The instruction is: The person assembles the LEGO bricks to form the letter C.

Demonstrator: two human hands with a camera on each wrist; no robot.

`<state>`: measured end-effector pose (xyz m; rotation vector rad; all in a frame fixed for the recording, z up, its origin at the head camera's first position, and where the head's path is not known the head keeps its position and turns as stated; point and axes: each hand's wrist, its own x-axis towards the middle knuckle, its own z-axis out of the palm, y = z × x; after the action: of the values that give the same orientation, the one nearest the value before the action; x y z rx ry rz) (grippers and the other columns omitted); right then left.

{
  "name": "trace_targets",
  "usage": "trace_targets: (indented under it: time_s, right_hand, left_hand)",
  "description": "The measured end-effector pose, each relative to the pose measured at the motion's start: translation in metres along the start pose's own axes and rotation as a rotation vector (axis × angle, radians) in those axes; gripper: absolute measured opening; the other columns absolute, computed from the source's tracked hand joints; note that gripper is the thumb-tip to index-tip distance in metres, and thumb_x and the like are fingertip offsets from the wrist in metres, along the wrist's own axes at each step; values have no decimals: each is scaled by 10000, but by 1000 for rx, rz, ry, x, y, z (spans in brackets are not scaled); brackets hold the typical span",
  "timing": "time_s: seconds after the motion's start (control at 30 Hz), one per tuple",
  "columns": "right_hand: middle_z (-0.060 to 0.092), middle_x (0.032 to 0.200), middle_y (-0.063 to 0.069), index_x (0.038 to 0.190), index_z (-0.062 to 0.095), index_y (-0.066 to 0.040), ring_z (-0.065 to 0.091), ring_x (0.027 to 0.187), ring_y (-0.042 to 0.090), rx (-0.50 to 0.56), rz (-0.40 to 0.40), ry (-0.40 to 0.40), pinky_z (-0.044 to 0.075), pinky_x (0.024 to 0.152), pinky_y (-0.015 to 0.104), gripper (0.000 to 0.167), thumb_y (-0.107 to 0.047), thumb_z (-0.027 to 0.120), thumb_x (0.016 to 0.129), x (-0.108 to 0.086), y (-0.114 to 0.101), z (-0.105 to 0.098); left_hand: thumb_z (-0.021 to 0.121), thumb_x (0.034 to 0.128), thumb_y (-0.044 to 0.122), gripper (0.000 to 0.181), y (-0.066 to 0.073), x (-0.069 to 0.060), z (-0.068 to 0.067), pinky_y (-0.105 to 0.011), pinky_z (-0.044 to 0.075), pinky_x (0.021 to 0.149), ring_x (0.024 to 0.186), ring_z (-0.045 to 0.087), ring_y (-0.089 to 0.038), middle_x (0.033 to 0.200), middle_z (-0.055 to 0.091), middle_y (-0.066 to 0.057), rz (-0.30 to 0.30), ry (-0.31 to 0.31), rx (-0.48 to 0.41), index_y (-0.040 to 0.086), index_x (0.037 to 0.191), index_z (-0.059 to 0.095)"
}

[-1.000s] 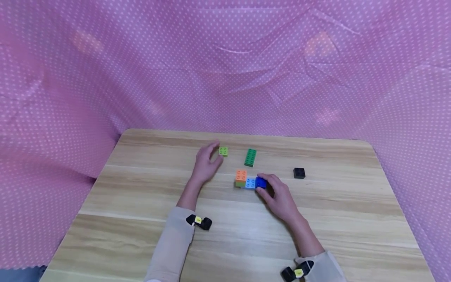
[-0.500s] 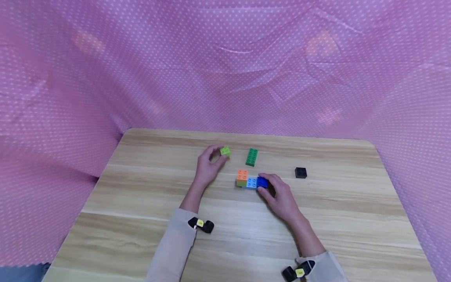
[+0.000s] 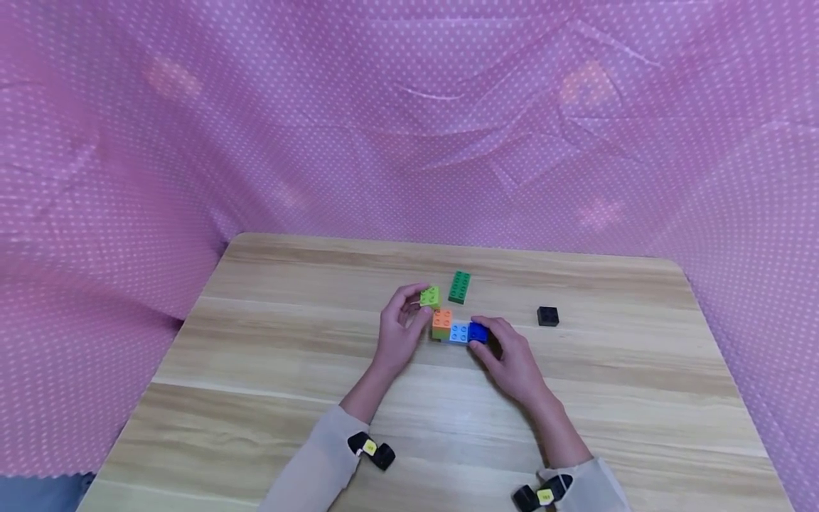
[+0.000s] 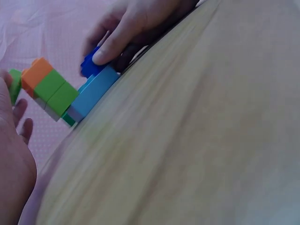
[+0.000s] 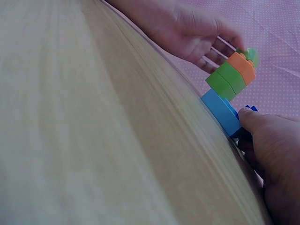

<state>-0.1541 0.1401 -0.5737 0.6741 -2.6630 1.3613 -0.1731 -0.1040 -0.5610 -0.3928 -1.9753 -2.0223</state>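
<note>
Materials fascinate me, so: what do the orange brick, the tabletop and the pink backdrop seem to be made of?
Orange brick: likely smooth plastic, given its even colour and molded studs. Tabletop: wood or laminate, satiny; the streaked grain and soft sheen fit both. Pink backdrop: probably thin fabric, faintly shiny, judging by its folds and creases.

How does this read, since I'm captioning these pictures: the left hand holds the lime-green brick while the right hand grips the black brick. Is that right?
Not quite: the right hand grips the dark blue brick. The head view shows the black brick lying apart on the table. The left hand does hold the lime-green brick.
</note>
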Motion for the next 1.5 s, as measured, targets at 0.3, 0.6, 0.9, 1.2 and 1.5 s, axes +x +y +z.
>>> trace_targets:
  time_s: [0.3,0.6,0.9,1.2,1.5]
  right_hand:
    - [667,1354,51,1448,616,-121,637,1261,226,17,-10,5,525,1084,476,438,-230,710,1035,-2,-1,0]
    - [664,1363,68,1455,611,-132,634,1270,245,11,5,-3,516,1097,491,442,-226,710,1035,1,-3,-2]
    - [665,1360,66,1455,611,-133,637,1259,247,11,2,3,517,1094,500,444,-222,714,1032,1,-2,0]
    - [668,1358,70,1449,614,-117,638,1266,253,11,-8,18,512,1098,499,446,-207,723,1025,0,-2,1]
    - [667,1359,63,1450,614,-123,635,1270,243,18,-6,14,511,1100,495,444,-211,720,1028,2,-2,1]
  left_hand:
    - [676,980,-31,395,5,-15,8,-370,553,1024,1182,632,-278,1328,652,-138,82,-48,11,59,1362,632]
    - [701,949,-59,399,3,-13,10,-428,535,1030,1205,615,-254,1302,653,-155,125,-108,27,-1,1339,639]
    - [632,1011,-6,470,3,-12,12,-431,492,1108,1305,573,-353,1411,581,-268,88,-168,-1,8,1469,528]
    - [587,1079,55,371,2,-13,13,-315,520,1031,1208,610,-196,1412,605,-254,16,-228,26,-3,1443,554]
    - [554,1100,93,360,3,-12,10,-345,494,1107,1272,590,-240,1419,610,-231,5,-243,37,8,1450,551]
